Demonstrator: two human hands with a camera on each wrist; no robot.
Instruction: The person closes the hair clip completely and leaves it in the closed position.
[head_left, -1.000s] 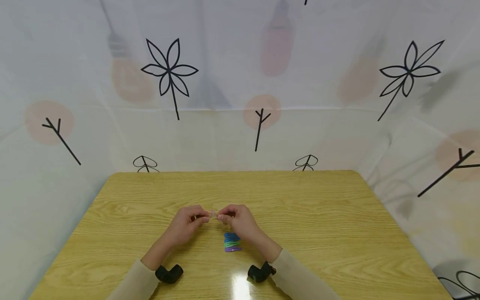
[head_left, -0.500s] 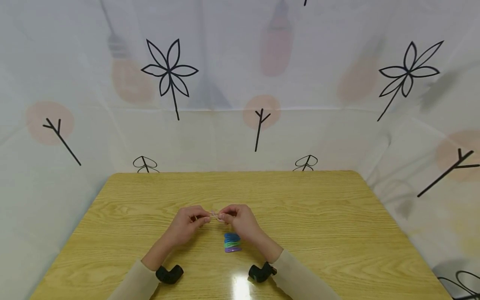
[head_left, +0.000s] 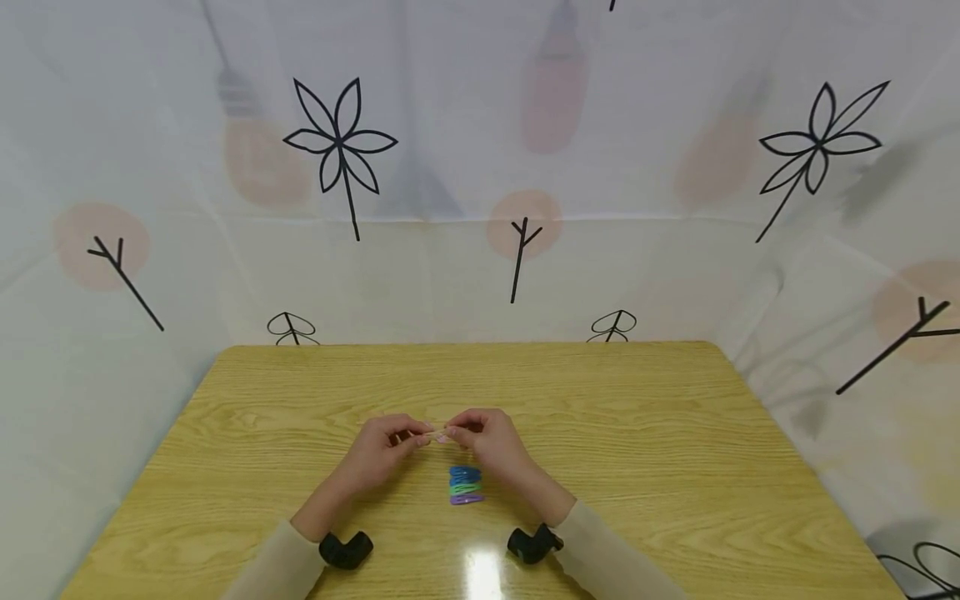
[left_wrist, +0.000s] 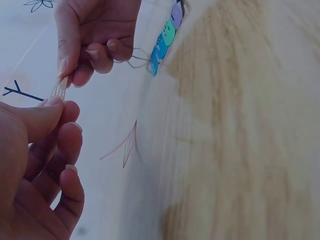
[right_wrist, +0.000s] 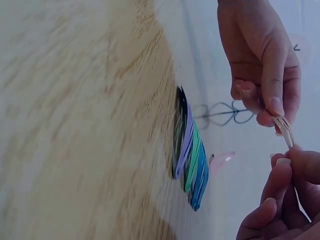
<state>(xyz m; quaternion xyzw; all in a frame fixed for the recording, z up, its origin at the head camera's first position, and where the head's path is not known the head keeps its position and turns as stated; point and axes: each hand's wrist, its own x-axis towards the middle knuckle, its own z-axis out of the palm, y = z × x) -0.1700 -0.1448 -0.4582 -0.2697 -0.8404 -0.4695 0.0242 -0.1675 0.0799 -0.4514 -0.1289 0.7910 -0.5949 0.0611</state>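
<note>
My left hand (head_left: pixel 381 452) and right hand (head_left: pixel 501 443) meet above the middle of the table. Between them is a small cream snap hair clip (right_wrist: pixel 286 133); thumb and fingers of each hand pinch one end of it. In the left wrist view the slotted clip (left_wrist: pixel 59 90) spans the short gap between fingertips. A pink hair clip (right_wrist: pixel 221 161) lies on the table, partly hidden beside the stack in the right wrist view. Closer to the body, blue hair clips (head_left: pixel 464 473), a green one (head_left: pixel 465 488) and a purple one (head_left: pixel 467 500) lie in a tight row.
The wooden table (head_left: pixel 637 450) reaches out on both sides of the hands. A white cloth with printed plants (head_left: pixel 450 275) hangs around its back and sides. Black wrist mounts (head_left: pixel 346 551) sit at both sleeves, and light glares near the front.
Both hands have shifted slightly right, still pinching the cream clip between them. The row of coloured clips has not moved.
</note>
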